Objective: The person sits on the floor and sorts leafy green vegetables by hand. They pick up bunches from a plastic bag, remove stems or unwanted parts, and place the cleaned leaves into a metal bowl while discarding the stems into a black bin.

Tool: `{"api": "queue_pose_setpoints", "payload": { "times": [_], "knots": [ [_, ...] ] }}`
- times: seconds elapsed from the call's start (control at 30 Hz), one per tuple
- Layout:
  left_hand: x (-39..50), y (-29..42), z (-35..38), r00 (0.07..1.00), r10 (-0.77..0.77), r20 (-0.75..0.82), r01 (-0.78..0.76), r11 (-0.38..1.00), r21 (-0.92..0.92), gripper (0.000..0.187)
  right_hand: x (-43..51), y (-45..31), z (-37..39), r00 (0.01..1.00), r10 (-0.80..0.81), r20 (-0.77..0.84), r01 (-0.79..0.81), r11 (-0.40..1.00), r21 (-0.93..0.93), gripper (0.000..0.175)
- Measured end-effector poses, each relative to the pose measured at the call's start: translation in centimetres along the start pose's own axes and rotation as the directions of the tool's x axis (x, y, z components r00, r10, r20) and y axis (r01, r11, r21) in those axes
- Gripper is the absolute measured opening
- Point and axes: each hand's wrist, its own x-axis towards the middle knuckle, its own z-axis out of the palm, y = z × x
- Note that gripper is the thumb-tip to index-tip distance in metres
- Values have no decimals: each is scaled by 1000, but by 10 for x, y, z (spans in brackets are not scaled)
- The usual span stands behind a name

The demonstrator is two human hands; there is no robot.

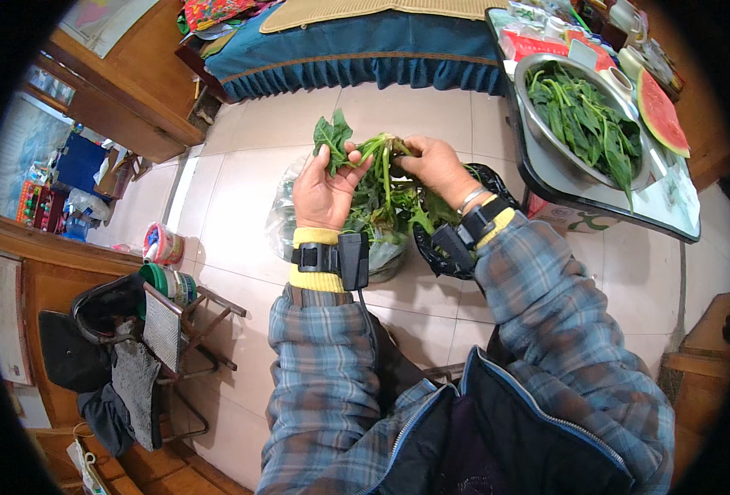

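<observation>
My right hand (436, 164) grips the root end of a bunch of leafy greens, probably spinach (386, 158), whose stems hang downward. Between the thumb and fingers of my left hand (326, 195), palm turned up, is a green leaf (333, 137) reaching out from the bunch. Below both hands a clear plastic bag (385, 263) stands on the floor, with more greens inside. Right of it sits a black plastic bag (434, 263), also with greens, partly hidden by my right wrist.
At the right, a table (547, 173) bears a steel bowl (533, 120) of greens and a cut watermelon piece (661, 111). A bed with a blue cover (365, 46) lies ahead. Leftward stand a folding chair (162, 331), a green bucket (162, 279) and a pink bin (170, 246).
</observation>
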Motion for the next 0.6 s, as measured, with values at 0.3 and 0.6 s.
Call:
{"api": "queue_pose_setpoints", "payload": {
  "times": [0.3, 0.6],
  "knots": [
    [-9, -52, 20, 913, -30, -406, 276, 779, 563, 18, -40, -2, -75, 975, 195, -111, -148, 930, 336, 20],
    [-24, -148, 33, 950, -233, -208, 197, -68, 978, 55, -79, -7, -88, 971, 206, -121, -108, 831, 545, 15]
  ]
}}
